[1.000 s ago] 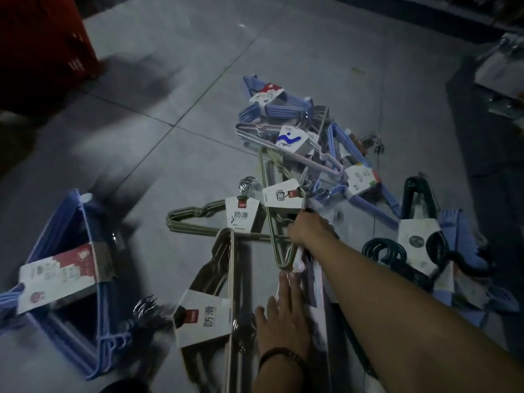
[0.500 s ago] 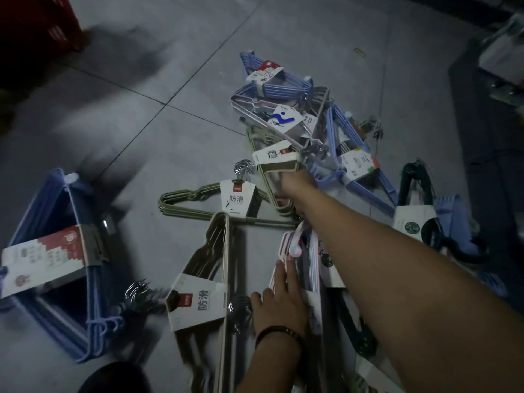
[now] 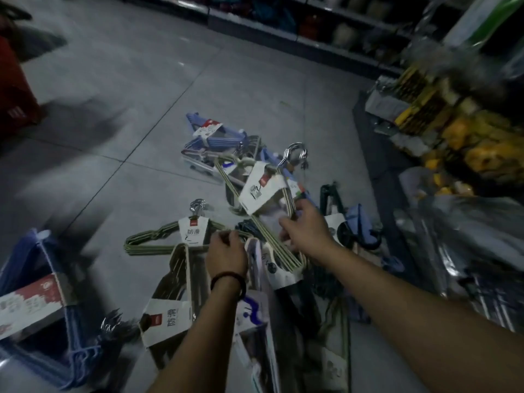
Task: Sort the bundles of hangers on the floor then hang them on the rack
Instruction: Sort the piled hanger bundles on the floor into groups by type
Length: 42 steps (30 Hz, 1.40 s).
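Head: green hanger bundle (image 3: 263,194), hooks (image 3: 295,154) up-right.

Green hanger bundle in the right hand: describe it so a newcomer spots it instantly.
On the grey tiled floor, find the heap of hanger bundles mid-frame. The right hand grips the olive-green hanger bundle, held tilted above the heap. Unlike the matching green bundle lying flat to its left, its chrome hooks point up and away.

We were in a shop: stocked shelves (image 3: 312,26) lined the far wall, packaged yellow goods (image 3: 482,143) crowded a display on our right, and hanger bundles (image 3: 263,188) wearing printed retail labels lay across the grey tiled floor (image 3: 141,95).
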Motion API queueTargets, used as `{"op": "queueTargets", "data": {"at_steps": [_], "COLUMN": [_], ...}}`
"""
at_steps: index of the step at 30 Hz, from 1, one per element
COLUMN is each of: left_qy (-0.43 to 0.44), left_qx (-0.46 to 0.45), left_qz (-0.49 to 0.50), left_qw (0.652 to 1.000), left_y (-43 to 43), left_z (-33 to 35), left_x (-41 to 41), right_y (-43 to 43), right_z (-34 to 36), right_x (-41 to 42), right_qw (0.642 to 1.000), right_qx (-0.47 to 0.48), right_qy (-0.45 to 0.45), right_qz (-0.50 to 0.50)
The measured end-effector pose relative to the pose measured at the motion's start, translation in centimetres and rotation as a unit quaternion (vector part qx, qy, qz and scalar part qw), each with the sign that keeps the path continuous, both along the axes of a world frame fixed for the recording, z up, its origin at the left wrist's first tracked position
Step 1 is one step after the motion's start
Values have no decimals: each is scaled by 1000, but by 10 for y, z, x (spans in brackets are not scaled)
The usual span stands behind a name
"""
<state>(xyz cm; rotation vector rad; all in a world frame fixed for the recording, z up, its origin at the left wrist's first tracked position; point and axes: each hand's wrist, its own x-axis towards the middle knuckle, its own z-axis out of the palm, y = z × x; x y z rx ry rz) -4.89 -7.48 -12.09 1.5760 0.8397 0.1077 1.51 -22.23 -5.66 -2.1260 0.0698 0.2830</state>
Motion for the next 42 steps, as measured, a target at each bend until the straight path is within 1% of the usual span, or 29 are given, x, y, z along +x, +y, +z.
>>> {"op": "queueTargets", "data": {"at_steps": [2, 3, 5, 7, 9, 11, 13, 15, 17, 19, 21, 22, 23, 24, 26, 28, 30, 32, 33, 35, 37, 39, 41, 42], "left_qy": [-76, -99, -119, -138, -133, -124, -102, -69, -44, -41, -38, -37, -37, -37, -35, -35, -38, -37, -32, -2, 43, 105, 183, 208], "left_qx": [-49, -87, -176, -250, -270, -289, -298, -269, -250, -224, -124, -73, -40, -38, -95, -148, -175, -196, -210, -237, -214, -142, -52, -2], "left_qz": [-27, -56, -111, -165, -214, -272, -298, -319, -350, -334, -314, -306, -293, -274, -246, -220, -227, -258, -270, -284, -313, -363, -402, -411], "left_qw": [995, 990, 971, 944, 929, 910, 901, 906, 902, 915, 941, 948, 954, 960, 964, 964, 957, 945, 939, 929, 924, 915, 896, 888], "left_y": [-19, -30, -54, -74, -89, -98, -104, -112, -121, -129, -140, -145, -149, -151, -149, -147, -152, -158, -161, -161, -160, -159, -160, -161], "left_z": [42, 62, 97, 132, 156, 167, 176, 181, 187, 189, 182, 174, 163, 151, 130, 112, 103, 98, 95, 85, 76, 63, 41, 28], "left_x": [-3, -7, -18, -36, -55, -76, -94, -105, -115, -121, -130, -135, -139, -143, -149, -153, -155, -153, -152, -145, -137, -128, -119, -115], "right_y": [-36, -52, -81, -104, -124, -138, -147, -155, -161, -161, -158, -159, -161, -166, -176, -190, -205, -214, -216, -220, -221, -223, -223, -221], "right_z": [17, 25, 34, 41, 41, 43, 46, 42, 36, 25, 17, 11, 8, 2, -1, -1, -3, -12, -20, -44, -58, -73, -91, -102], "right_x": [-36, -55, -94, -132, -169, -202, -226, -243, -258, -272, -286, -292, -296, -299, -304, -302, -293, -285, -284, -280, -280, -279, -280, -278], "right_qw": [999, 998, 997, 996, 995, 995, 992, 990, 987, 970, 943, 940, 943, 953, 975, 986, 983, 968, 963, 955, 951, 951, 950, 949], "right_qx": [-32, -43, -59, -71, -66, -34, -2, 1, -40, -160, -277, -296, -290, -264, -190, -132, -80, -35, -22, -13, -10, -39, -76, -87], "right_qy": [-32, -41, -51, -59, -72, -86, -110, -124, -142, -169, -178, -168, -160, -149, -111, -66, 12, 110, 139, 158, 159, 167, 163, 164], "right_qz": [12, 12, 8, 8, -10, -38, -60, -68, -67, -68, -45, -38, -33, -26, -31, -81, -168, -222, -231, -250, -264, -257, -257, -256]}}
